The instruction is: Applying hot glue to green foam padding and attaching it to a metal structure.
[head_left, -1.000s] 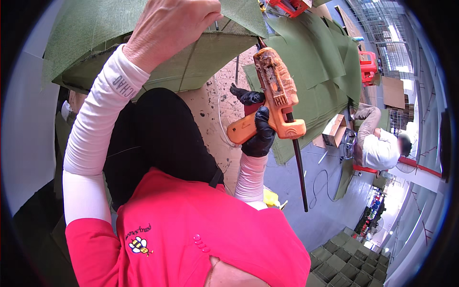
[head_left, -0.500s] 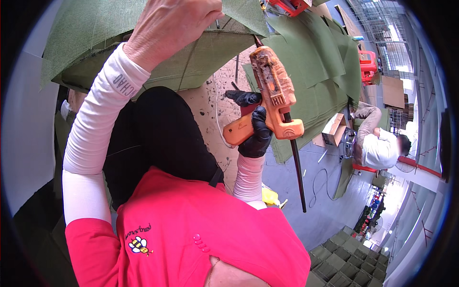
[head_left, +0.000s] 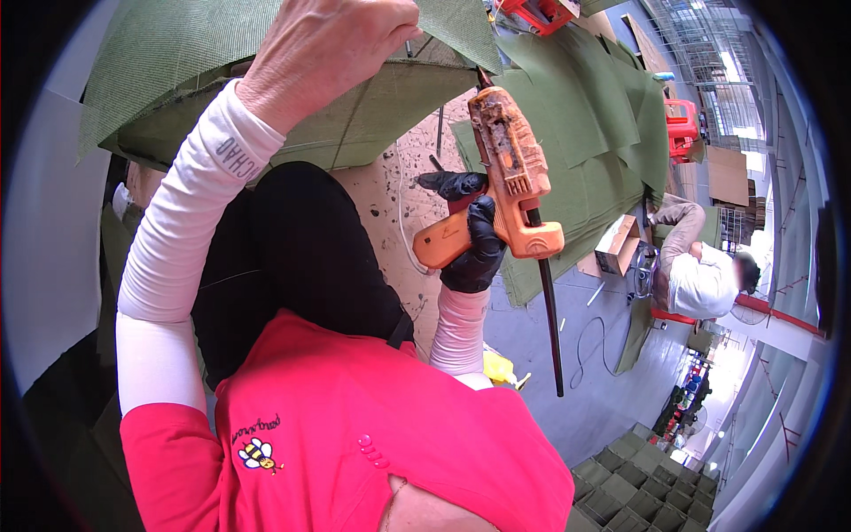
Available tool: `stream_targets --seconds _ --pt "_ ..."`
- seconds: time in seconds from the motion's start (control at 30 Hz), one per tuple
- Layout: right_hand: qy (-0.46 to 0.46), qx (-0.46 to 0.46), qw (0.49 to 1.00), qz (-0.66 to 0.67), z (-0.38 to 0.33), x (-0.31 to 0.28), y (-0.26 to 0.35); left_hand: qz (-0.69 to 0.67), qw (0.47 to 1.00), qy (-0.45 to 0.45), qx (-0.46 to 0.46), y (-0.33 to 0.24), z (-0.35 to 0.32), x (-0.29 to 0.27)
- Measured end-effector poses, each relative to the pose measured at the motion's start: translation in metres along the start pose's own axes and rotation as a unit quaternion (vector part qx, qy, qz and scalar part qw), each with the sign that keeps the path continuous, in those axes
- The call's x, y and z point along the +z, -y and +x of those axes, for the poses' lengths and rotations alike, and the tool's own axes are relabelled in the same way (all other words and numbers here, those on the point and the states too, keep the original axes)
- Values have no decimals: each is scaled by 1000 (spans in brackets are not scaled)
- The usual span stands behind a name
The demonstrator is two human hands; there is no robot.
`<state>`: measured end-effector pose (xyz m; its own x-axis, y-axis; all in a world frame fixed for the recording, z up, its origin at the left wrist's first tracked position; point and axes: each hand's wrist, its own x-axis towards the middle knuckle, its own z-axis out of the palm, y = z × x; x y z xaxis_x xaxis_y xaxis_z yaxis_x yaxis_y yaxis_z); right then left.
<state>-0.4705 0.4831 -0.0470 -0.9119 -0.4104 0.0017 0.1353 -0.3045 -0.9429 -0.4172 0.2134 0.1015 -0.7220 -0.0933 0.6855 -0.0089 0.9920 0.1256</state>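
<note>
Left hand (head_left: 324,44) is bare, fingers curled and clamped on the edge of the green fabric (head_left: 222,71), holding it up in front of the person. Right hand (head_left: 474,244), in a black glove, is wrapped tight around the grip of the orange glue gun (head_left: 507,173); nozzle points up at the fabric fold, right at its edge. Can't tell if the trigger is squeezed. A dark glue stick (head_left: 550,319) pokes out the back of the gun, hanging down.

Risks as I see them:
- Nozzle sits near the bare left fingers. A slip or a drip could burn them.
- Gun body is caked with old glue; the grip could stick or slide in the glove.
- Fabric is held by one hand only. If the pinch loosens, the fold shifts and the bead lands off the seam.

More green sheets (head_left: 603,133) lie on the floor beyond. Another person (head_left: 700,275) crouches well apart.
</note>
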Motion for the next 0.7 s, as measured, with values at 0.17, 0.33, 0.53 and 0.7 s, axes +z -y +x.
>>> stream_targets --seconds 0.17,0.33,0.53,0.7 --pt "-14 4 999 44 2 9 1 -2 1000 1 1 0 -1 0" --pt "25 -32 999 12 10 10 -1 -13 1000 2 -8 0 -2 -1" --pt "16 -19 1000 11 10 15 3 -23 1000 -8 -4 0 -2 0" --pt "5 -16 1000 18 7 16 2 -7 1000 -2 1 1 -3 0"
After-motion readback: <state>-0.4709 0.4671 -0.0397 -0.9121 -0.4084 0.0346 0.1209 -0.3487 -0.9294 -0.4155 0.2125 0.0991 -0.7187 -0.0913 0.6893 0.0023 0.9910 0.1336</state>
